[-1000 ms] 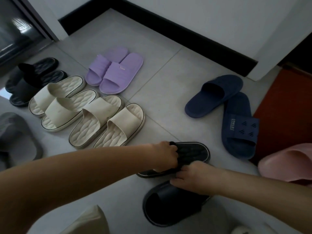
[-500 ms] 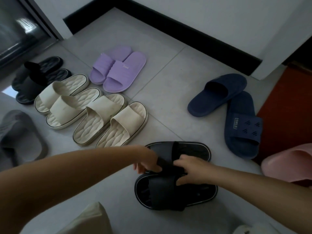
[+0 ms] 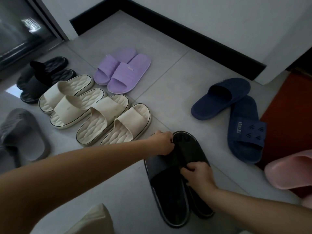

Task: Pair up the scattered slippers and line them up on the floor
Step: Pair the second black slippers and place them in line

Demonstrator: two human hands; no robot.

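Note:
Two black slippers lie side by side on the tile floor, toes pointing away from me. My left hand (image 3: 163, 142) grips the strap of the left black slipper (image 3: 167, 188). On the strap of the right black slipper (image 3: 189, 146) my right hand (image 3: 197, 174) is closed. Left of them stand two cream pairs in a row (image 3: 94, 107), then a black pair (image 3: 40, 78). A purple pair (image 3: 123, 70) sits behind the cream ones. Two navy slippers (image 3: 236, 115) lie at an angle to each other on the right.
A grey slipper (image 3: 22, 137) lies at the left edge and a pink slipper (image 3: 290, 171) at the right edge beside a red mat (image 3: 287, 107). A black baseboard (image 3: 185, 36) and white wall close the back. A cream slipper tip (image 3: 94, 220) shows at the bottom.
Both black slippers have been swung round from lying crosswise to lying lengthwise side by side. My hands kept hold of their straps. The view shifted a little to the left.

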